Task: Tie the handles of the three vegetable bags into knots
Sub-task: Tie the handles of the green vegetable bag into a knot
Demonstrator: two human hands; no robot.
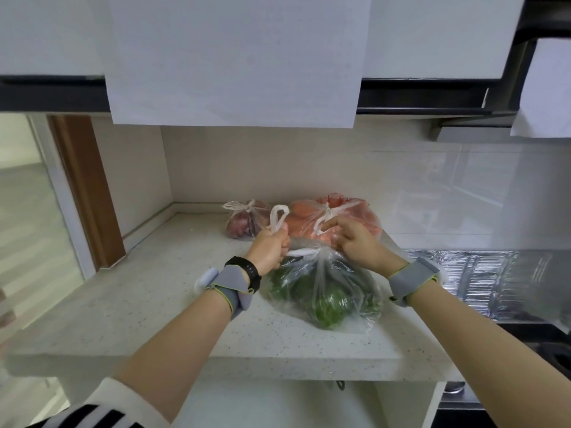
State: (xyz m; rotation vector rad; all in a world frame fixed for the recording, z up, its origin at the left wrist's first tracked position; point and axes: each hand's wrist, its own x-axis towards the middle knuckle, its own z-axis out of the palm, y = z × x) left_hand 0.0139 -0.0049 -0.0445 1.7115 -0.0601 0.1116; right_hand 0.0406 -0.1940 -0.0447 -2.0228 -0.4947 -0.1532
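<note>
Thin, slippery, crinkly film, light and soft; best taken high on the handle loops, never by the sagging body. Left hand [269, 248] fisted round the white left handle [277, 218]. Mid-bench [154, 304], clear bag of green vegetables [321, 291], neck bunched, likely half knotted. Right hand [355, 239] pinching the other handle [321, 225]. Behind: purple bag [247, 220] and orange bag [336, 211], both tied.
</note>
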